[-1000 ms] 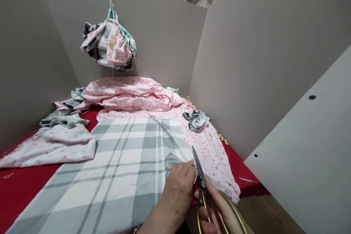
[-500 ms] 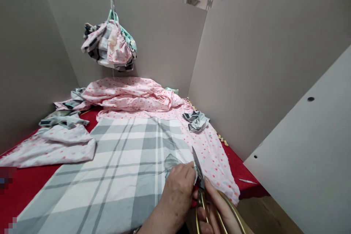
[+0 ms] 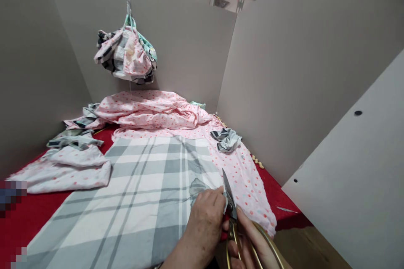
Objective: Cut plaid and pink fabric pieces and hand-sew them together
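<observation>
A grey-and-white plaid cloth (image 3: 126, 193) lies spread in front of me. My left hand (image 3: 206, 214) is closed on its right edge, fingers pinching the fabric beside the blades. Gold-handled scissors (image 3: 231, 206) are held in my right hand (image 3: 249, 239), with fingers through the handles. Their dark blades point away from me along the cloth's edge and look nearly closed together. A small translucent grey-green piece (image 3: 196, 185) lies on the plaid just beyond my left hand. Pink dotted cloth (image 3: 246, 180) shows to the right of the scissors.
More pink dotted cloth (image 3: 151, 109) is bunched at the back. Folded dotted fabric (image 3: 78, 172) and scraps (image 3: 75, 139) lie left, a crumpled grey scrap (image 3: 229, 139) right. Gathered fabric pieces (image 3: 129, 54) hang from a hook. Grey panels (image 3: 268, 71) enclose the red-covered table (image 3: 47, 210).
The view has shifted very slightly. Both hands, the scissors and the cloth keep practically the same positions.
</observation>
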The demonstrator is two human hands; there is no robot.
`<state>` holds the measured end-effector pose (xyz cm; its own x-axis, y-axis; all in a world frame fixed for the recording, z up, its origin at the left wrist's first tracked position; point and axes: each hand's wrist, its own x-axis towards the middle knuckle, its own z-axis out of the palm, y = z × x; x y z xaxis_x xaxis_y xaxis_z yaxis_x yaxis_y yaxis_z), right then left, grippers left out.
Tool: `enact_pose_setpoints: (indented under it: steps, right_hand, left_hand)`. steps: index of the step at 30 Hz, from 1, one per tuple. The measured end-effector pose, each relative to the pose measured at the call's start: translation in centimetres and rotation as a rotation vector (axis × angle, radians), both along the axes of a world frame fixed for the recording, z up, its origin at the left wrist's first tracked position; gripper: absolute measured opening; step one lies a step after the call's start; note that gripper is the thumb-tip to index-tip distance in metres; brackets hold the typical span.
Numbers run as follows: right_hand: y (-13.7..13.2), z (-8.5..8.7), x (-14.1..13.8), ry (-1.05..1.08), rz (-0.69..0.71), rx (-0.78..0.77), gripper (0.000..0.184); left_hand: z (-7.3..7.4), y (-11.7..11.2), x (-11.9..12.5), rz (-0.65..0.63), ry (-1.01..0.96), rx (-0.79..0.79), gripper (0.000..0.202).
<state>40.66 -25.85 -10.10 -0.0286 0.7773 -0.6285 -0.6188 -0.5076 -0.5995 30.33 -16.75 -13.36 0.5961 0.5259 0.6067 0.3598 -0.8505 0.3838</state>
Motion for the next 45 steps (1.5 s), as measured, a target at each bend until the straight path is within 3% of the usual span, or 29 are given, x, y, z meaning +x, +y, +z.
enact_pose_setpoints:
  steps: [8, 18, 35, 45]
  right_hand:
    - [0.4, 1.1, -0.3, -0.014, -0.025, -0.091, 0.04]
    - [0.2, -0.4, 0.2, -0.026, 0.004, -0.04, 0.046]
    - [0.5, 1.5, -0.6, -0.044, -0.024, -0.059, 0.045]
    - [0.5, 0.2, -0.4, -0.111, -0.013, -0.01, 0.05]
  left_hand:
    - [0.3, 0.0, -0.1, 0.009, 0.018, 0.001, 0.023]
    - [0.2, 0.0, -0.1, -0.008, -0.007, -0.023, 0.02]
    - [0.4, 0.0, -0.1, -0.017, 0.005, -0.036, 0.027]
    - [0.5, -0.1, 0.0, -0.01, -0.016, -0.031, 0.033]
